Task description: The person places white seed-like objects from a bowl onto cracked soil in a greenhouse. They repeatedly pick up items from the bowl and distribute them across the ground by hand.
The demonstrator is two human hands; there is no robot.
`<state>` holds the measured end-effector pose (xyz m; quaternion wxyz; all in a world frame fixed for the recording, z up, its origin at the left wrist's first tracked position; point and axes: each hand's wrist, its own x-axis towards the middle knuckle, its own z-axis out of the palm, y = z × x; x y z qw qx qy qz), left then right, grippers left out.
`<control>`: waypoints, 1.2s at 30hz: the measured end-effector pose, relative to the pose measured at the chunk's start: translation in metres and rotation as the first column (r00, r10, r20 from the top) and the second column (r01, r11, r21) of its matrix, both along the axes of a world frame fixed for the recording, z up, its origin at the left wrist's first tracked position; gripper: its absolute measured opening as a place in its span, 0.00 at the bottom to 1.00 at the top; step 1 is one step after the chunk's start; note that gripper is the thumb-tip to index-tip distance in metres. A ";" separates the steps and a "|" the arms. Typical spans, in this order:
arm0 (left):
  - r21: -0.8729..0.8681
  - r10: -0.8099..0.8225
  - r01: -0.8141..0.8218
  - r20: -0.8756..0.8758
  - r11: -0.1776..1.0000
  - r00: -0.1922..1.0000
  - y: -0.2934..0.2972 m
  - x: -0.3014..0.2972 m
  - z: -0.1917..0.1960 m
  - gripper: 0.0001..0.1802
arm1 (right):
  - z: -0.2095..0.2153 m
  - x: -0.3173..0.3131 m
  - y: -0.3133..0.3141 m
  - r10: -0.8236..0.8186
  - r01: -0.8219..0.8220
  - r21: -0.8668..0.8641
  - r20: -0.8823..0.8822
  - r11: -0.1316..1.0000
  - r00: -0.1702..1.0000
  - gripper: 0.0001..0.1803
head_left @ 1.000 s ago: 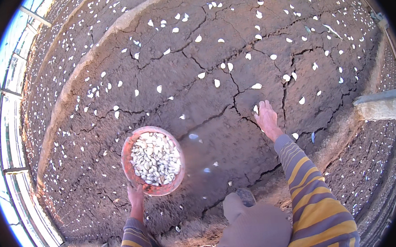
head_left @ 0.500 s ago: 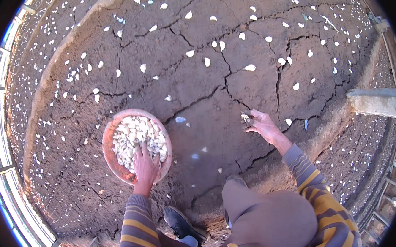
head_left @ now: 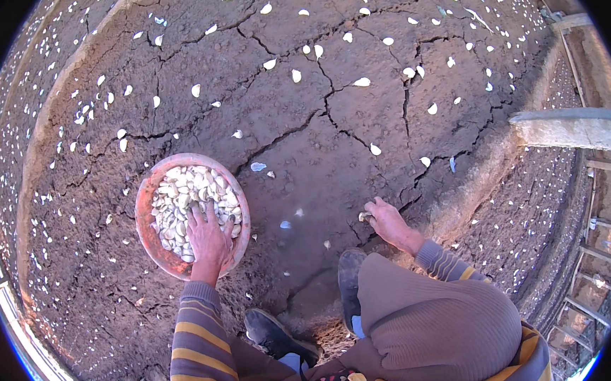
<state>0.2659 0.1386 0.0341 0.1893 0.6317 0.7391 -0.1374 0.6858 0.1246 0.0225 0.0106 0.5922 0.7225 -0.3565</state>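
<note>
Cracked soil lies dotted with white cloves. Left hand rests spread open among cloves in the bowl; right hand pinches one clove at the ground.

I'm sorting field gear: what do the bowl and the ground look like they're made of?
The bowl looks like plastic, hedged: a thin, even orange-pink rim with a dull, dusty finish. The ground is dark brown earth, matte and dry, split by branching cracks.

left hand now deeper in bowl | right hand drawn back, pressing clove into soil
</note>
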 end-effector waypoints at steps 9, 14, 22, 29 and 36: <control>-0.047 0.018 -0.017 0.004 0.999 1.000 0.002 0.000 0.001 0.40 | -0.011 -0.008 0.001 0.227 -0.250 0.113 0.185 0.962 0.956 0.13; -0.050 0.026 -0.025 0.031 0.998 0.999 0.001 0.000 0.000 0.39 | -0.025 -0.011 -0.004 0.356 -0.397 0.116 0.267 0.910 0.895 0.11; -0.037 0.017 -0.017 0.009 0.999 1.000 0.001 -0.001 -0.003 0.39 | -0.025 0.004 0.027 0.168 -0.182 0.129 0.110 0.975 0.980 0.08; -0.067 0.005 -0.004 0.007 0.998 1.000 0.003 -0.003 -0.004 0.40 | -0.036 0.021 0.119 -0.175 0.095 0.315 0.233 0.944 0.957 0.16; -0.113 0.037 -0.036 0.012 0.993 0.999 0.005 -0.002 0.000 0.40 | -0.038 0.004 0.111 -0.157 0.156 0.138 -0.005 0.978 0.988 0.12</control>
